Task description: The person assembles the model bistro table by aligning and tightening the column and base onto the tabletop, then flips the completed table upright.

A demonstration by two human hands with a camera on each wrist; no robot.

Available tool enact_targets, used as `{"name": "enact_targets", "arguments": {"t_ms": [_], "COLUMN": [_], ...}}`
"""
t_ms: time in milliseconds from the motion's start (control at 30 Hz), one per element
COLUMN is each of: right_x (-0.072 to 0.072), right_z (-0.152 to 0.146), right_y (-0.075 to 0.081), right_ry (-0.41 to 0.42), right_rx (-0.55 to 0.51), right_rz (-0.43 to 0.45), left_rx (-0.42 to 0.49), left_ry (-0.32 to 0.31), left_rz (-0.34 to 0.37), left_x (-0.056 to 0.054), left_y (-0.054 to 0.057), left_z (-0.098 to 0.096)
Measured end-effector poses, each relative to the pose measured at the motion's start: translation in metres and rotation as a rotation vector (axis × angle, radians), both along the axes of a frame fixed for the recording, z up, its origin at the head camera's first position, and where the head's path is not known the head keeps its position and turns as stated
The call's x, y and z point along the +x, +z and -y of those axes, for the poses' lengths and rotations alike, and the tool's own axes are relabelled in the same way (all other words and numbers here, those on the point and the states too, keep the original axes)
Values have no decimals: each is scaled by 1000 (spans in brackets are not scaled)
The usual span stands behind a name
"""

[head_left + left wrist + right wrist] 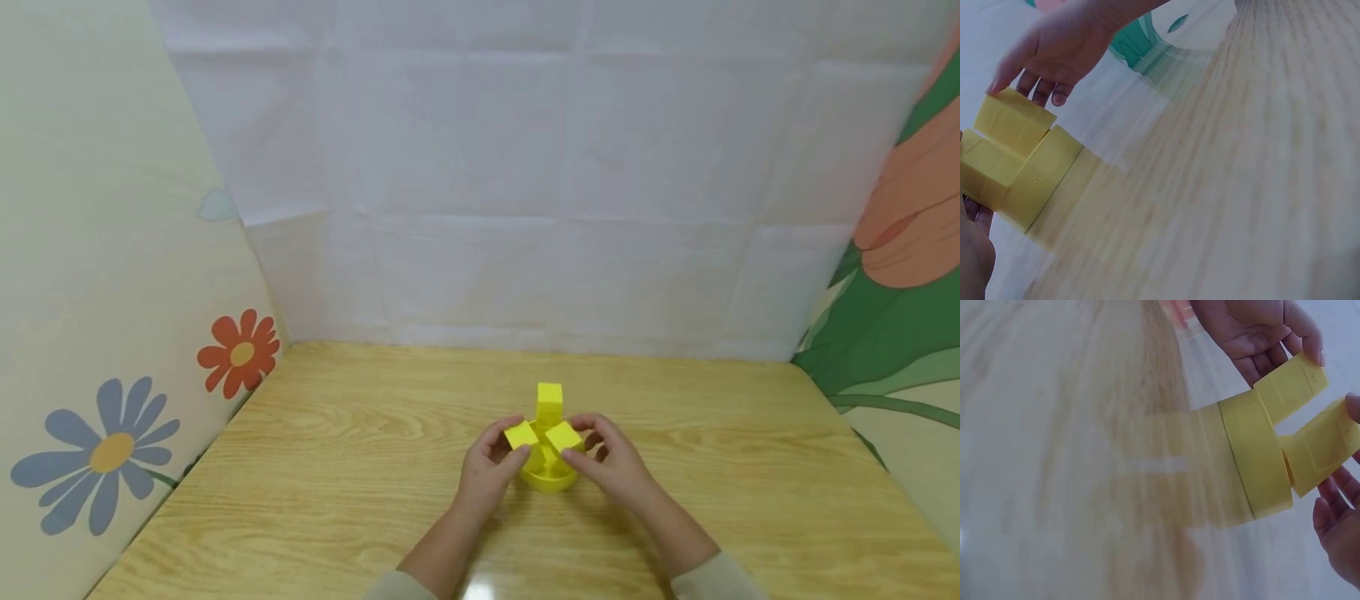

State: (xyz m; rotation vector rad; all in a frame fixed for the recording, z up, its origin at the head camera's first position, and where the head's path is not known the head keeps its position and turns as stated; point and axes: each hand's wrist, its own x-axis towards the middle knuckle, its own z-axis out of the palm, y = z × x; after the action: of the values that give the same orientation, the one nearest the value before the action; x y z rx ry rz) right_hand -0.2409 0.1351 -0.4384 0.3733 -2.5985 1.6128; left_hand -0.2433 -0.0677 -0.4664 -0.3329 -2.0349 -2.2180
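Observation:
A round, low yellow base [550, 483] stands on the wooden table, with three yellow blocks in it. My left hand [487, 471] pinches the left block [521, 435] between thumb and fingers. On the other side, my right hand [611, 458] grips the right block [564, 437] the same way. Behind these two, the back block [550, 400] rises upright, untouched by either hand. The left and right blocks tilt outward over the base, as the right wrist view shows with a gap between them. Small raised marks show on the block faces there.
The wood-grained table [337, 483] extends around the hands on all sides. A creased white sheet [480, 167] hangs along its back edge. Flower-patterned cloth [112, 292] borders the left, and another with large leaves [885, 325] borders the right.

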Motion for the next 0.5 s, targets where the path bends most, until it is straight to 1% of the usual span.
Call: {"name": "enact_targets", "arguments": {"t_ms": [100,300,400,500], "right_x": [-2,-5,-6,-7], "right_z": [2,6,8,9], "right_y": [-1,0,1,1], "right_ry": [2,-23,-37,-48], "right_rx": [16,34,18,-24], "right_rz": [4,14,24,59], "left_rx": [2,6,4,0], "left_ry": [3,2,3,4], "left_rz": [-2,-7,-6,-7], "left_x": [0,-1,-1,-1], "left_y": [0,-1,-1,-1], "left_z": [0,0,0,0]}}
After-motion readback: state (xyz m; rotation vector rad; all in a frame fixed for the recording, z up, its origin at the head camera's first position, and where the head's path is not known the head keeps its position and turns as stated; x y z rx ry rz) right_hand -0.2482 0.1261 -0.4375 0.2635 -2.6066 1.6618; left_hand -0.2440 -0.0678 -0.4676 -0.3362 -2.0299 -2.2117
